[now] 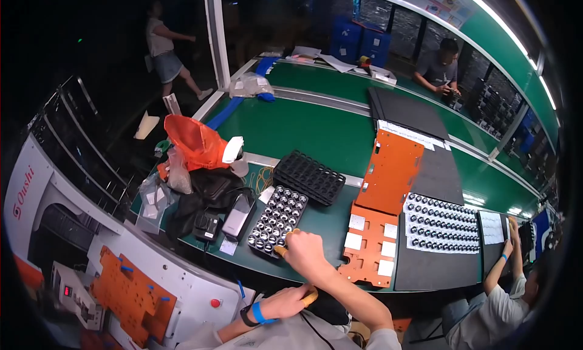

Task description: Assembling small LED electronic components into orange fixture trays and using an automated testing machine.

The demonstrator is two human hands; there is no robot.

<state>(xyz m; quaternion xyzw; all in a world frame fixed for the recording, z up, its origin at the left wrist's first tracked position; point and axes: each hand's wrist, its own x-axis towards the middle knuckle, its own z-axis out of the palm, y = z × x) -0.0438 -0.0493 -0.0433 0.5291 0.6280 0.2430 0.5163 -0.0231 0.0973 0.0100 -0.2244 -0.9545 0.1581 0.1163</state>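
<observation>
My right hand (306, 253) reaches over the near right corner of a black tray (265, 253) filled with rows of round, silver-and-black parts (280, 214). Its fingers are curled, with yellow covers on the thumb and a fingertip. Whatever they grip, if anything, is hidden. Lower down, in front of the bench edge, my left hand (285, 304) is closed, a yellow cover on a finger near its tip. Any small thing inside it does not show. A dark watch and a blue band circle that wrist.
Behind the tray lies an empty black tray (310, 177). A silver-and-black box (238, 217) and an orange bag (193, 141) are left. Orange fixture plates (388, 174) and a white sheet with rows of round parts (442, 225) are right, near a co-worker's hands (510, 240).
</observation>
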